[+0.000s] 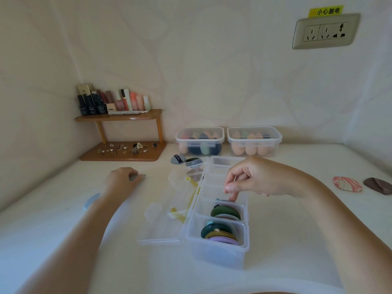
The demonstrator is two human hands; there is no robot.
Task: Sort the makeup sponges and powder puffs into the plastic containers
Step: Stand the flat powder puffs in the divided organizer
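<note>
- I am looking down at a white desk [297, 219] set against a pale wall, with both bare forearms reaching forward.
- A long clear divided organiser box [220, 249] stands in the middle. Its clear lid [161, 232] lies open and flat to its left.
- My right hand [248, 181] hovers over the box with its fingers curled downward. The thumb and forefinger pinch the top edge of a teal puff [223, 200], which stands at the back of the second compartment from me.
- That compartment also holds a dark green puff [224, 211] on edge, with paler ones behind it.
- The nearest compartment holds a stack of puffs [220, 235] on edge: dark green, olive and lilac.
- My left hand [125, 179] is palm down on the desk to the left. Its fingers bend over a small blue-green thing [139, 177]. The view is blurred there, so I cannot tell whether it is gripped.
- A pale blue puff [91, 200] lies just beside my left forearm.
- Two lidded clear containers stand at the back: the mixed-colour sponge container [199, 141] and the peach sponge container [254, 141].
- A grey puff [177, 159] lies in front of them.
- Far right lie a pink marbled puff [347, 183] and a brown puff [378, 185].
- A wooden corner shelf [118, 117] at back left carries cosmetics bottles.
</note>
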